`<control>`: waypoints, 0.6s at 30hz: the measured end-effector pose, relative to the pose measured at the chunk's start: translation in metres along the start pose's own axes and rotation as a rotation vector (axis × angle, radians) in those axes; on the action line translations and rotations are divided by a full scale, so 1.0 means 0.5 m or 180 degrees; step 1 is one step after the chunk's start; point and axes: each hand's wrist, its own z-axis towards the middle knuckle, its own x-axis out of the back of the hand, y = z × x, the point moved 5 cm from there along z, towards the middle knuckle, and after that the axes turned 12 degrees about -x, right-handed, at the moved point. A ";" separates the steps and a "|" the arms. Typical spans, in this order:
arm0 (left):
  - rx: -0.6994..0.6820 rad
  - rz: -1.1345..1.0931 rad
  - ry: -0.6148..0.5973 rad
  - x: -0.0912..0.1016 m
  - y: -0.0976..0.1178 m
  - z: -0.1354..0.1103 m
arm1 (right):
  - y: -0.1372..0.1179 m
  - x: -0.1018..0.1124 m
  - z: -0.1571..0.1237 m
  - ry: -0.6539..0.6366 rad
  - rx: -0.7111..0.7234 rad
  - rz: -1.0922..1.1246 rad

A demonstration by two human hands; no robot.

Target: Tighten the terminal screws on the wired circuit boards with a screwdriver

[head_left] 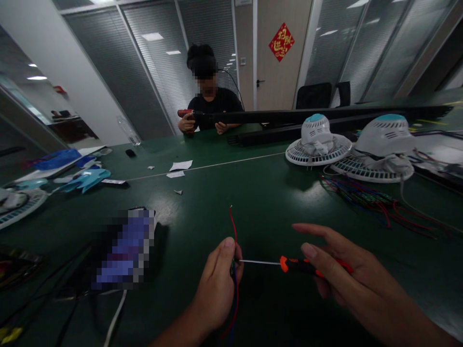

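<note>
Though the left hand (217, 284) curls shut around a small part too hidden to identify, a thin red wire (233, 226) rises from its pinch above the dark green tabletop (253, 193). The right hand (347, 279) grips a slim screwdriver (289, 264) by its orange-and-black handle, forefinger stretched free, steel shaft reaching the left fingers.

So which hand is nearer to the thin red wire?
Left. The left hand pinches the thin red wire; the right hand holds an orange-black screwdriver beside it.
</note>
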 end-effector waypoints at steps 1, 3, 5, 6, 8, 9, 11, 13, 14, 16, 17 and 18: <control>-0.0003 -0.0001 -0.0012 0.000 -0.001 0.000 | -0.002 0.000 0.000 0.0005 0.0015 0.0016; 0.0005 -0.0022 -0.0040 -0.001 -0.005 -0.001 | -0.004 -0.001 0.000 0.0017 0.0039 0.0044; 0.0014 -0.0072 -0.0061 -0.002 -0.009 0.000 | -0.005 0.000 -0.001 0.0027 0.0055 0.0063; 0.0015 -0.0104 -0.0070 -0.002 -0.011 0.001 | -0.005 0.000 -0.001 0.0022 0.0064 0.0082; -0.0001 -0.0151 -0.0080 -0.002 -0.013 0.002 | -0.003 0.000 -0.003 -0.0002 0.0072 0.0131; -0.0010 -0.0158 -0.0091 -0.003 -0.013 0.003 | -0.003 0.000 -0.004 -0.0008 0.0081 0.0163; -0.0038 -0.0147 -0.0104 -0.003 -0.010 0.003 | -0.002 0.001 -0.005 0.0006 0.0108 0.0236; -0.0066 -0.0130 -0.0111 -0.004 -0.006 0.003 | -0.003 0.002 -0.005 0.0027 0.0146 0.0283; -0.0067 -0.0129 -0.0117 -0.004 -0.003 0.002 | -0.003 0.002 -0.004 0.0030 0.0165 0.0295; -0.0048 -0.0132 -0.0108 -0.003 -0.001 0.001 | -0.004 0.001 -0.003 0.0007 0.0160 0.0295; -0.0022 -0.0137 -0.0098 -0.002 -0.002 0.000 | -0.003 0.001 -0.002 0.0011 0.0151 0.0316; 0.0008 -0.0147 -0.0087 -0.002 -0.003 -0.001 | -0.002 0.001 -0.001 0.0014 0.0140 0.0349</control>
